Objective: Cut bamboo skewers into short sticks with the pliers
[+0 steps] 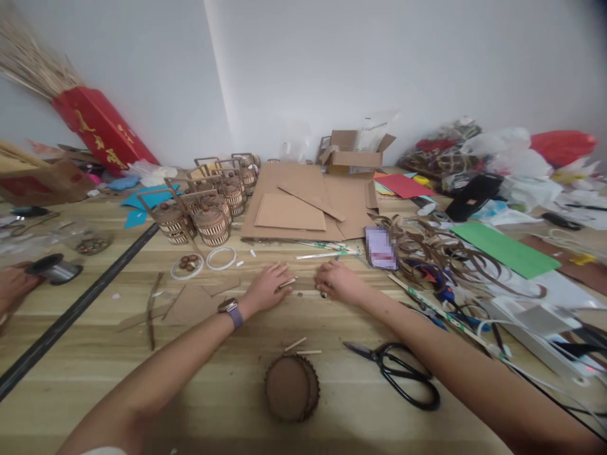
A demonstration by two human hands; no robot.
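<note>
My left hand (270,287), with a watch (229,304) on its wrist, rests low over the table with a short thin stick (288,282) between thumb and fingers. To its right my right hand (339,282) is curled closed; a small dark bit shows under its fingers, too little to name. Nearer to me lies a round brown piece with a scalloped rim (287,387), with two short pale sticks (303,351) just beyond it. Black-handled scissors (396,373) lie to the right, blades partly apart, beneath my right forearm.
Small lidded baskets with handles (212,224) stand at the back left, near white rings (221,258). Cardboard sheets (290,212) lie ahead. A phone (380,248) and coiled brown strips (441,253) lie right. At far left another person's hand (16,284) touches a wire spool (55,268).
</note>
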